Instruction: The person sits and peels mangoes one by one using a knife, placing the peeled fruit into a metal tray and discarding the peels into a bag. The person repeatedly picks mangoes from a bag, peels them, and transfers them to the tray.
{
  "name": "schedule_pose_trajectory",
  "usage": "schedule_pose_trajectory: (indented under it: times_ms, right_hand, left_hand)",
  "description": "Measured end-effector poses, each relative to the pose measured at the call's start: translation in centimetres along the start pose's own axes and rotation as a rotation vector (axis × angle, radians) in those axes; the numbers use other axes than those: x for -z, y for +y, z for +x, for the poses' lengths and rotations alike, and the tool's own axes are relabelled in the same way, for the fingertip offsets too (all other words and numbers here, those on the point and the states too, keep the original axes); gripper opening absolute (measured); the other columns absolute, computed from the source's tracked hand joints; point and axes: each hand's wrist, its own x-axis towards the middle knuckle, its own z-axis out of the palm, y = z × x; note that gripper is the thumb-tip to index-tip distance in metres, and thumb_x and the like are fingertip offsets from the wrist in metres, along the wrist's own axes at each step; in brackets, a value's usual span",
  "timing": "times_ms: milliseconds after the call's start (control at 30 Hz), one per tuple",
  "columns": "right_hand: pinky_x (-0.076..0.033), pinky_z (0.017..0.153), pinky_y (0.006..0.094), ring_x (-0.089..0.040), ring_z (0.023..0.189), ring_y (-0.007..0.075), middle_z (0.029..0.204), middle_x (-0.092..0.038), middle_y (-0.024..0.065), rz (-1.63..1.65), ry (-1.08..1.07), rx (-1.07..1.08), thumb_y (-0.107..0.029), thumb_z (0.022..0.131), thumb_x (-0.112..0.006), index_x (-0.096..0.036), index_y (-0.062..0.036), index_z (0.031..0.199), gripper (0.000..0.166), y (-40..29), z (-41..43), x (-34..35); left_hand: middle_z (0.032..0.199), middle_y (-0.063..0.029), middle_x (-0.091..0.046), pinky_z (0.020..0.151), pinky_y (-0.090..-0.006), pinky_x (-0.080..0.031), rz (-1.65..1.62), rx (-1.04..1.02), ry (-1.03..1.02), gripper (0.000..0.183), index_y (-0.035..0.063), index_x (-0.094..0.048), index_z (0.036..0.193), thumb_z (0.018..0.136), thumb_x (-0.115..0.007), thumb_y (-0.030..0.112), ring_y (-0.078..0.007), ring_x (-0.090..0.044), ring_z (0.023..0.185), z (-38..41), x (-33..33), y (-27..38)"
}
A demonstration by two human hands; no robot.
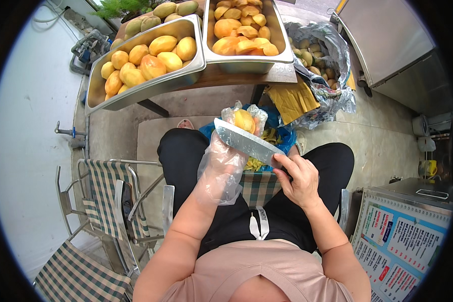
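My left hand [226,149], in a clear plastic glove, holds a yellow peeled mango [244,121] out in front of my knees. My bare right hand [298,177] grips a wide-bladed knife [249,141]. The blade slants across just on my side of the mango and hides part of my left hand; whether its edge touches the fruit I cannot tell. Below, a blue plastic bag [287,139] holds yellow and green peelings [255,164] between my legs.
On a wooden table [245,78] stand a steel pan [145,90] of whole peeled mangoes and a steel pan [249,58] of cut mango pieces. Unpeeled mangoes [150,23] lie behind. A lined sack [321,64] of mangoes sits right; folding chairs [105,200] stand left.
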Motion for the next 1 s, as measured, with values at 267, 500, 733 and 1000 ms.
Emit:
schedule_pose_trajectory:
  times_ms: [267,500,733,1000]
  right_hand:
    - [-0.041,0.054,0.0339,-0.052,0.059,0.0222,0.074,-0.052,0.0052,-0.039,0.037,0.026,-0.018,0.074,-0.075,-0.064,-0.0143,0.112,0.04,0.0,0.1,0.0]
    - [-0.04,0.053,0.0334,-0.051,0.058,0.0216,0.073,-0.052,0.0051,-0.029,0.085,0.03,-0.018,0.072,-0.076,-0.065,-0.0145,0.111,0.04,-0.1,0.3,-0.1]
    - [-0.042,0.053,0.0337,-0.052,0.058,0.0218,0.073,-0.054,0.0049,-0.01,0.07,0.007,-0.018,0.073,-0.076,-0.066,-0.0133,0.109,0.038,-0.2,0.3,0.3]
    - [-0.043,0.054,0.0334,-0.054,0.057,0.0227,0.071,-0.057,0.0053,0.045,0.073,-0.018,-0.018,0.074,-0.075,-0.065,-0.0116,0.109,0.037,-0.3,0.4,1.0]
  left_hand:
    - [0.12,-0.0199,-0.057,0.098,-0.0493,-0.048,-0.001,-0.011,0.001,0.036,-0.0008,-0.052,0.122,0.094,-0.056,0.022,-0.0347,-0.055,0.115,-0.2,-0.3,0.0]
    - [0.121,-0.02,-0.057,0.1,-0.0509,-0.045,-0.018,0.048,-0.036,0.042,-0.0005,-0.049,0.127,0.093,-0.056,0.024,-0.0355,-0.055,0.115,-0.2,-0.1,0.2]
    - [0.125,-0.0231,-0.053,0.099,-0.0499,-0.046,-0.033,0.08,-0.074,0.048,-0.0012,-0.045,0.132,0.092,-0.056,0.021,-0.0373,-0.055,0.115,-0.4,-0.4,0.1]
    - [0.125,-0.0199,-0.054,0.098,-0.0482,-0.048,0.055,0.166,-0.21,0.051,0.0017,-0.045,0.131,0.088,-0.064,0.02,-0.0353,-0.056,0.115,-0.2,-0.5,0.0]
